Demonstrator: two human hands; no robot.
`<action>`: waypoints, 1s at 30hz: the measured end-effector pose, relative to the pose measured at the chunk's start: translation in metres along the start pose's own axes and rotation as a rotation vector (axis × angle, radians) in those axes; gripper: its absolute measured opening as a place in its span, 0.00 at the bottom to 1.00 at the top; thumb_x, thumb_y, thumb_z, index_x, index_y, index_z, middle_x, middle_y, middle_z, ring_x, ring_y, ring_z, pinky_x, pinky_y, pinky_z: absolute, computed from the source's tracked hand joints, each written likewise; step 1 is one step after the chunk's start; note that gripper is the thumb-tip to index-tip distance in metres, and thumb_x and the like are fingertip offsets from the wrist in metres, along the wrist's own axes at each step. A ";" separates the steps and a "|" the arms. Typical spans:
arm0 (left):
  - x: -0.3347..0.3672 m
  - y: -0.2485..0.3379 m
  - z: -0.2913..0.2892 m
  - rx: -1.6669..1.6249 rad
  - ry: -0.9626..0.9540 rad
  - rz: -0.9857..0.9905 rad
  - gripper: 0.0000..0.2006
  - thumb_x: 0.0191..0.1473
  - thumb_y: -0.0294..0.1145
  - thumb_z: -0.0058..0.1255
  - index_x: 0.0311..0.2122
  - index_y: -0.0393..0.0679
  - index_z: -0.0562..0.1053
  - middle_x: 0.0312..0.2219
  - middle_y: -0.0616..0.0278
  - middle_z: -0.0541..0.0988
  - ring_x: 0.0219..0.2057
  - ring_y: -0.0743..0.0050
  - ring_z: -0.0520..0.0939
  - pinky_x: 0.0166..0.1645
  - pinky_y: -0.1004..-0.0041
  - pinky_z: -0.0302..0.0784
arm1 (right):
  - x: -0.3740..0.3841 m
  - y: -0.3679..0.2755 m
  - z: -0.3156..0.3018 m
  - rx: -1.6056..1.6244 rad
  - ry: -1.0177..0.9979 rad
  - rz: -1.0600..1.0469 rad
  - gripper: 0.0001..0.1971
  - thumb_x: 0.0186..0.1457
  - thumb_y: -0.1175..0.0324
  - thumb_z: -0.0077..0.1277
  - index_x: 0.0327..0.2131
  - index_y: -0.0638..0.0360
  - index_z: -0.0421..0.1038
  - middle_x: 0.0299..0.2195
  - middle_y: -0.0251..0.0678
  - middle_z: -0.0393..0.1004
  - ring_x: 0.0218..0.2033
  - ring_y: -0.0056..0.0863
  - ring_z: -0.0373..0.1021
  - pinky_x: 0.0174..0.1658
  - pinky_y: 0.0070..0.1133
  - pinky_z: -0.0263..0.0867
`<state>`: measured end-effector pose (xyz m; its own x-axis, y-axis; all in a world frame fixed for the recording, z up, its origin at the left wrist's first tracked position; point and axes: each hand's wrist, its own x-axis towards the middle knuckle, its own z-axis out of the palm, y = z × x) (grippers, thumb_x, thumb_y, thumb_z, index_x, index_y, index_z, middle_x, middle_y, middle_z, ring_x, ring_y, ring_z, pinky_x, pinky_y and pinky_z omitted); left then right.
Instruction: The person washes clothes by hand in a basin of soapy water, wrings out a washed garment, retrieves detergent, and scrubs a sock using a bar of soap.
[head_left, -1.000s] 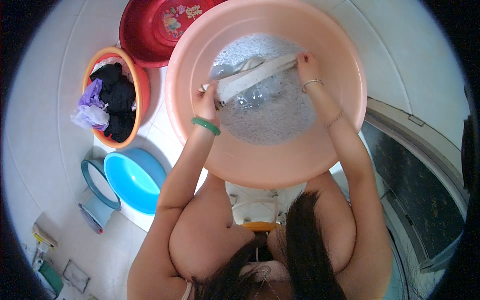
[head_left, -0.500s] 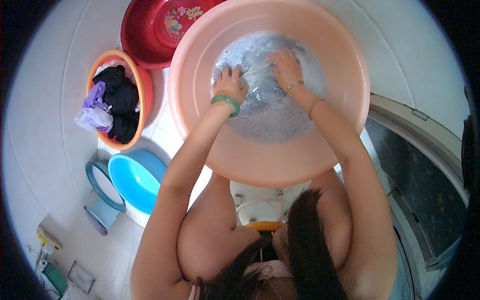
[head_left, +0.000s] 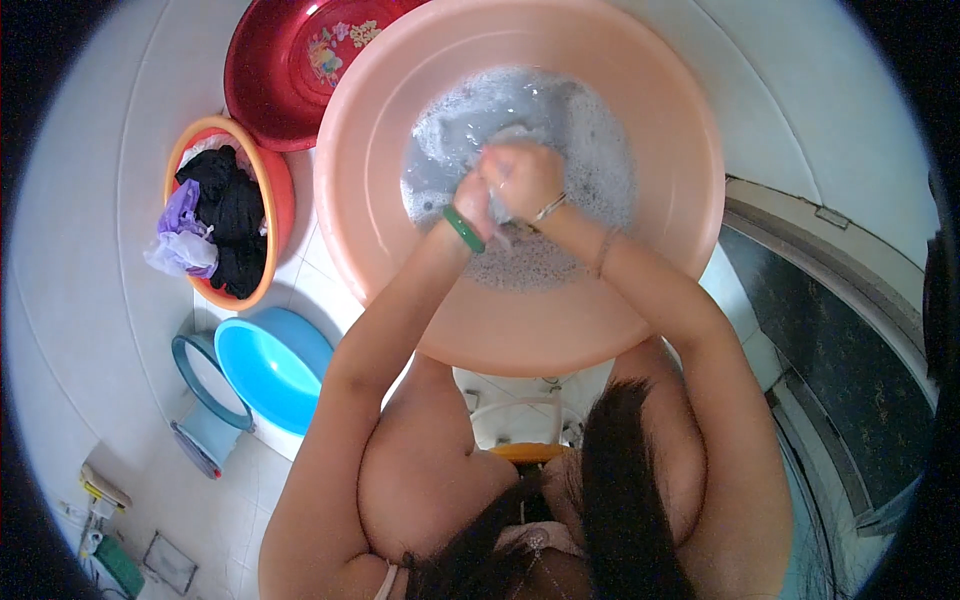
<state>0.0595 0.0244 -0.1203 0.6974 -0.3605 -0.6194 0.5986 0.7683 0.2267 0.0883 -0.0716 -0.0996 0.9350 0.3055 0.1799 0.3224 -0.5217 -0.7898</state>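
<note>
Both hands bunch a pale wet cloth (head_left: 520, 134) over soapy water in a peach plastic tub (head_left: 490, 335).
Left hand (head_left: 474, 203), green bangle (head_left: 464, 229) on wrist, closed on the cloth; right hand (head_left: 526, 180), silver bracelet (head_left: 550, 207) on wrist, also clenched on it, just right and far of the left hand and touching it; fingers blurred, exact grip unclear. Cloth sits mid-tub at the water, mostly hidden by the hands, a bit showing on the far side. Suds (head_left: 525, 262) float near and right. Far left of tub: red basin (head_left: 262, 85) with floral print. Left: orange-rimmed basket (head_left: 285, 205) with black clothes (head_left: 232, 210) and a purple plastic bag (head_left: 182, 215). Nearer on the left: blue basin (head_left: 275, 370) on tile floor (head_left: 245, 500).
</note>
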 end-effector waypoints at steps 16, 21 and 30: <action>-0.036 0.048 0.018 1.664 0.712 0.059 0.25 0.46 0.56 0.44 0.44 0.49 0.67 0.37 0.56 0.74 0.40 0.64 0.75 0.44 0.67 0.67 | 0.027 0.063 -0.022 -0.271 -0.119 0.582 0.20 0.48 0.49 0.40 0.24 0.56 0.71 0.24 0.42 0.73 0.27 0.43 0.69 0.32 0.36 0.63; -0.028 0.033 -0.002 2.512 0.674 0.228 0.21 0.43 0.49 0.48 0.42 0.51 0.68 0.42 0.59 0.71 0.45 0.64 0.71 0.53 0.54 0.54 | 0.003 0.068 -0.002 -0.528 -0.347 0.125 0.16 0.50 0.51 0.43 0.27 0.54 0.62 0.22 0.37 0.71 0.22 0.39 0.68 0.26 0.33 0.62; -0.018 0.027 -0.022 1.701 0.557 0.323 0.17 0.43 0.40 0.49 0.40 0.48 0.68 0.29 0.50 0.74 0.33 0.51 0.75 0.39 0.62 0.69 | -0.044 0.054 0.015 -0.291 -0.378 -0.018 0.13 0.50 0.59 0.44 0.36 0.56 0.66 0.26 0.45 0.71 0.35 0.39 0.69 0.36 0.32 0.65</action>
<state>0.0541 0.0630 -0.1195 0.8697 0.1493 -0.4704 0.4354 -0.6810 0.5888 0.0625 -0.1007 -0.1590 0.8269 0.5571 -0.0765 0.4167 -0.6985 -0.5818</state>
